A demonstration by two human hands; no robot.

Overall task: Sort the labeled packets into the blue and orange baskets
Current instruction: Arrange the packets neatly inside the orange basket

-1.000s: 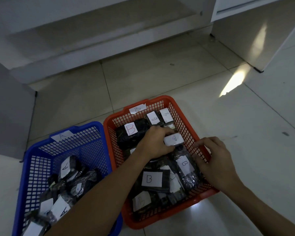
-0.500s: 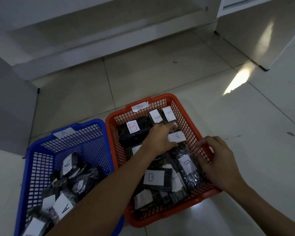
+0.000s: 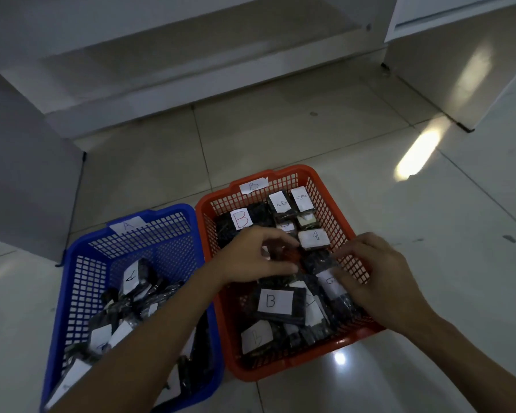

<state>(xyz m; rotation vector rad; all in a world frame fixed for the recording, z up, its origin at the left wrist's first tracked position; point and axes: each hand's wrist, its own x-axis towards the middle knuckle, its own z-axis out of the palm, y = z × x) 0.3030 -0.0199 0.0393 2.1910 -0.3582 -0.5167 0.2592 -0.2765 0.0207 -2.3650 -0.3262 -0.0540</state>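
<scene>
Lifted off the packets, left hand [image 3: 251, 254] hovers with fingers loosely curled, holding nothing; right hand [image 3: 379, 272] rests relaxed at the orange basket [image 3: 337, 201] rim, bare floor [image 3: 429, 263] beyond.

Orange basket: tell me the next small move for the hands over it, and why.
Probably lift the left hand clear of the orange basket. Its fingers look loosely curled above the packets with nothing clearly held, and the right hand rests at the right rim. Every label readable in this basket says B, matching its B tag, so nothing visible needs moving.
</scene>
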